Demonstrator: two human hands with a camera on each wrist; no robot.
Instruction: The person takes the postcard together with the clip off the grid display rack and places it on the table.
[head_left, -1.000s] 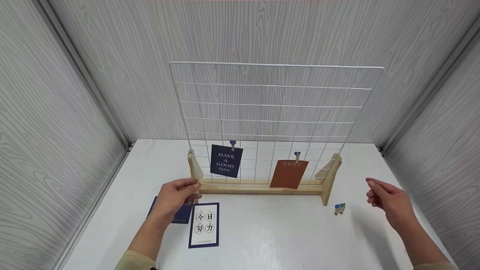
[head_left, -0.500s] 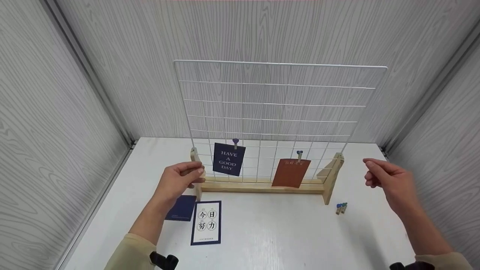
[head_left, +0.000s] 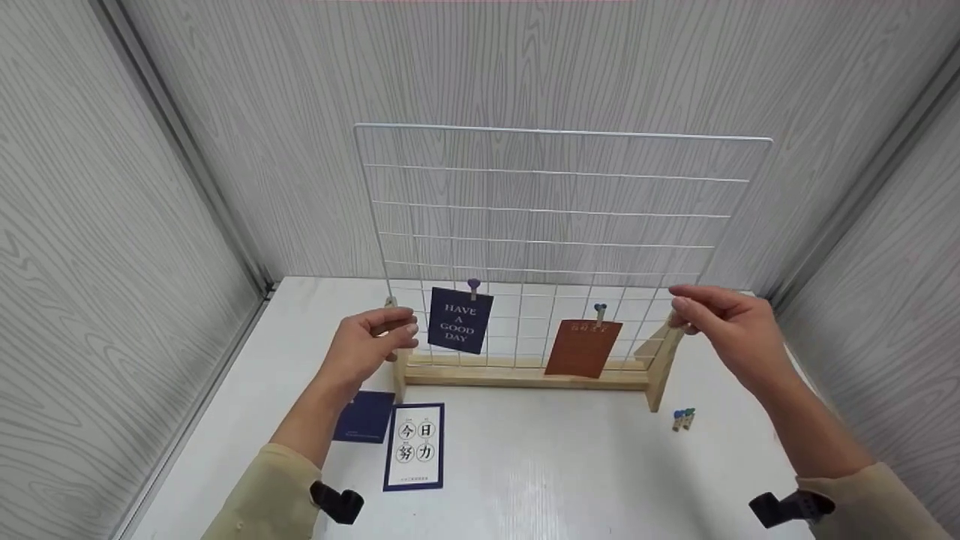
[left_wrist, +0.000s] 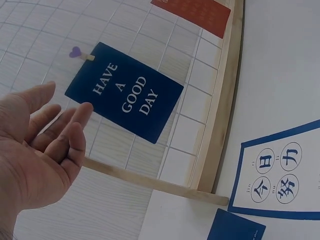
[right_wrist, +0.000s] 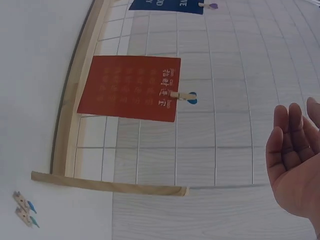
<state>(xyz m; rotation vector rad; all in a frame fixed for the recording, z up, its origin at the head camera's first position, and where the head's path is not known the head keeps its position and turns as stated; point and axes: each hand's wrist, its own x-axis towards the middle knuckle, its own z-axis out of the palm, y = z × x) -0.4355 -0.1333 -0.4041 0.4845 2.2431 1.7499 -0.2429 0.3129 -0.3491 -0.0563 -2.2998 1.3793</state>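
Head view: left hand (head_left: pixel 367 345), fingers loose, holding nothing, by the left edge of the rack (head_left: pixel 487 380); before it on the table (head_left: pixel 555 465), navy card (head_left: pixel 366 417) and bordered card (head_left: pixel 414 447); lettered card (head_left: pixel 460 321) and red card (head_left: pixel 583 349) clipped to the rack; clothespins (head_left: pixel 684 419) toward the table's right edge; right hand (head_left: pixel 727 322), likewise slack, by the rack's right edge.

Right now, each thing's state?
Navy HAVE A GOOD DAY card: clipped to white wire grid
Red paper card: clipped to grid
White card, blue border: flat on white table
Other navy card: flat on table
Two wooden heart clips: loose on table
Left hand: empty
Right hand: empty
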